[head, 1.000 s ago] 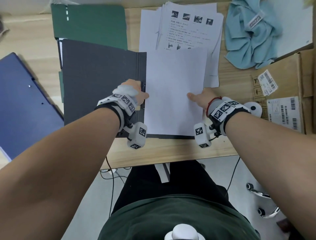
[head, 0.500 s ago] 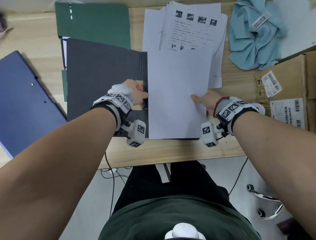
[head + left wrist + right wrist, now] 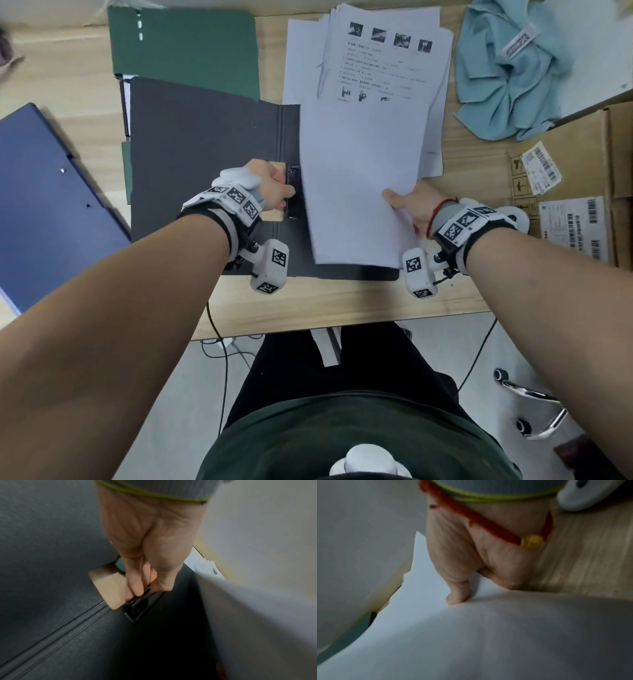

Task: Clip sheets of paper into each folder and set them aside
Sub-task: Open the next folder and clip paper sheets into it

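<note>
Both hands work the open black folder on the table: the left hand pinches its clip, while the right hand's grip has lifted and skewed the blank sheets away from the clip since a second ago.

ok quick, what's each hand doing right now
Left hand: fingers curled on the black clip of the open folder.
Right hand: pinching the blank sheets.
</note>
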The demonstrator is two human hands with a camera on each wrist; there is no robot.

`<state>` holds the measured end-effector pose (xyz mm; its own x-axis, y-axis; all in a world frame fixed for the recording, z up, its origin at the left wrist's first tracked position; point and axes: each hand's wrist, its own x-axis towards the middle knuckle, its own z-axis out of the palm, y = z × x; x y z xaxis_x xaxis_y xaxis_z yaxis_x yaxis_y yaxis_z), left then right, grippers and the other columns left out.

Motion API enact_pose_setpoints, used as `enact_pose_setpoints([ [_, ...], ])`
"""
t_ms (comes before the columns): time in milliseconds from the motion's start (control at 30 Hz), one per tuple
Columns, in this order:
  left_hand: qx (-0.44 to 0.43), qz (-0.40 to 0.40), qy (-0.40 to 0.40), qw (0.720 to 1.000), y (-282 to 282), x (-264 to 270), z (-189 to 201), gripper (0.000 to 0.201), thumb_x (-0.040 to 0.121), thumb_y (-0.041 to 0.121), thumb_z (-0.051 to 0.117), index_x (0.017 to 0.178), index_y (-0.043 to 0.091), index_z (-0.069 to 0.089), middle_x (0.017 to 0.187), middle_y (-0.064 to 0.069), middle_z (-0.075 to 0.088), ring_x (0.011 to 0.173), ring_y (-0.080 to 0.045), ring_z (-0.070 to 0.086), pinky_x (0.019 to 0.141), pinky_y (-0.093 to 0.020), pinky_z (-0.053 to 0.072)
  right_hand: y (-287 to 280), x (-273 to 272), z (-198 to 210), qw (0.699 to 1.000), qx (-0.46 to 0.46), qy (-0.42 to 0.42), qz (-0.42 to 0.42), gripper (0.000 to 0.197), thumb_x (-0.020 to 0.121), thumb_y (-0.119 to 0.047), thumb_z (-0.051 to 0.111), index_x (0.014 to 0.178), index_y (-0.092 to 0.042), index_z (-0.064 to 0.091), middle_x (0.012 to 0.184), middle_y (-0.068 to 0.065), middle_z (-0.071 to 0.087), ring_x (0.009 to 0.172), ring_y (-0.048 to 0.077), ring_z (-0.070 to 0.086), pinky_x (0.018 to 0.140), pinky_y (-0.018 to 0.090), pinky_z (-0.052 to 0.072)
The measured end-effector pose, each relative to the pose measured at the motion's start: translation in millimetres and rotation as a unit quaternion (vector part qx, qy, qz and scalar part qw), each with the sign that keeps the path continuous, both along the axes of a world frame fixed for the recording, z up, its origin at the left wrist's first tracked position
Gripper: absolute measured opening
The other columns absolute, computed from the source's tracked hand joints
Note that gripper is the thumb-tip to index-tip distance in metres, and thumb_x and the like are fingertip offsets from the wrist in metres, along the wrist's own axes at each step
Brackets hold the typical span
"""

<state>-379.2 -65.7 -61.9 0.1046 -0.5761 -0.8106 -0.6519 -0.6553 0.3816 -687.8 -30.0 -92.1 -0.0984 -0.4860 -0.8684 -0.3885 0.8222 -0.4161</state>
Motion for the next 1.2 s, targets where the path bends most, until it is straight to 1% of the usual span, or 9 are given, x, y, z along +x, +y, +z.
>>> enact_pose_setpoints([
  [67, 0.004, -0.011, -0.003, 1.000, -1, -2, 7, 0.018, 0.068, 0.030, 0.073, 0.084, 0.022, 0.070, 0.073, -0.003, 0.076, 0.074, -0.019, 0.076, 0.083, -0.041, 0.060, -1, -6, -20, 0.998, -0.006, 0.032, 0.045, 0.097, 0.050, -0.076, 0.075, 0.125, -0.017, 0.061, 0.115, 0.002, 0.071, 0.104, 0.028, 0.068, 0.098, 0.048, 0.052],
  [133, 0.014, -0.025, -0.007, 1.000, -2, -3, 11, 0.014, 0.074, 0.027, 0.074, 0.087, 0.023, 0.071, 0.080, -0.004, 0.076, 0.078, -0.021, 0.076, 0.083, -0.041, 0.061, -3, 11, 8, 0.993, -0.016, 0.077, 0.085, 0.079, 0.070, -0.068, 0.069, 0.126, -0.013, 0.061, 0.116, 0.005, 0.069, 0.105, 0.028, 0.066, 0.099, 0.045, 0.051],
  [233, 0.022, -0.021, -0.015, 0.999, -4, -1, 3, 0.022, 0.061, 0.037, 0.075, 0.081, 0.027, 0.070, 0.074, 0.000, 0.076, 0.076, -0.022, 0.075, 0.082, -0.043, 0.061, -5, 24, 28, 0.989, -0.012, 0.107, 0.104, 0.068, 0.082, -0.058, 0.067, 0.128, -0.008, 0.058, 0.118, 0.006, 0.066, 0.109, 0.028, 0.063, 0.097, 0.039, 0.049],
  [333, 0.025, -0.018, -0.022, 0.999, -2, -3, 6, 0.027, 0.058, 0.040, 0.073, 0.082, 0.027, 0.071, 0.069, 0.004, 0.076, 0.076, -0.019, 0.076, 0.084, -0.044, 0.060, -8, 29, 28, 0.986, 0.000, 0.127, 0.113, 0.079, 0.085, -0.053, 0.068, 0.139, -0.001, 0.044, 0.125, 0.009, 0.056, 0.116, 0.027, 0.055, 0.091, 0.032, 0.043],
  [433, 0.029, -0.038, -0.036, 0.998, 0, -8, 19, 0.016, 0.070, 0.037, 0.069, 0.081, 0.025, 0.068, 0.069, 0.004, 0.076, 0.082, -0.018, 0.075, 0.088, -0.041, 0.058, -10, 33, 30, 0.985, 0.003, 0.130, 0.113, 0.087, 0.086, -0.049, 0.070, 0.146, 0.002, 0.034, 0.145, 0.015, 0.047, 0.131, 0.031, 0.048, 0.103, 0.035, 0.039],
  [533, 0.032, -0.050, -0.073, 0.996, 0, -13, 24, 0.030, 0.059, 0.046, 0.064, 0.081, 0.026, 0.067, 0.067, 0.007, 0.075, 0.081, -0.016, 0.075, 0.085, -0.040, 0.058, -12, 33, 33, 0.984, 0.010, 0.133, 0.121, 0.088, 0.087, -0.049, 0.068, 0.148, 0.002, 0.030, 0.150, 0.015, 0.042, 0.135, 0.032, 0.044, 0.106, 0.035, 0.037],
  [733, 0.010, -0.126, -0.160, 0.979, -6, -23, 27, 0.029, 0.068, 0.044, 0.068, 0.087, 0.022, 0.072, 0.083, 0.003, 0.077, 0.066, -0.018, 0.066, 0.072, -0.027, 0.052, -15, 37, 40, 0.977, 0.017, 0.140, 0.158, 0.085, 0.092, -0.049, 0.062, 0.149, 0.004, 0.027, 0.152, 0.018, 0.038, 0.136, 0.034, 0.042, 0.106, 0.038, 0.038],
  [933, 0.007, -0.184, -0.221, 0.958, -10, -39, 30, 0.021, 0.079, 0.035, 0.069, 0.079, 0.019, 0.055, 0.064, 0.004, 0.050, 0.051, -0.013, 0.044, 0.056, -0.021, 0.036, -21, 39, 41, 0.969, 0.024, 0.161, 0.185, 0.081, 0.094, -0.050, 0.059, 0.148, 0.002, 0.029, 0.150, 0.017, 0.041, 0.135, 0.034, 0.044, 0.103, 0.037, 0.040],
  [1200, 0.014, -0.191, -0.214, 0.958, -16, -42, 22, 0.028, 0.080, 0.024, 0.069, 0.069, 0.020, 0.044, 0.064, 0.004, 0.046, 0.048, -0.010, 0.037, 0.044, -0.018, 0.028, -25, 46, 39, 0.962, 0.030, 0.185, 0.199, 0.076, 0.094, -0.048, 0.058, 0.145, 0.003, 0.033, 0.142, 0.018, 0.049, 0.126, 0.034, 0.051, 0.085, 0.033, 0.040],
])
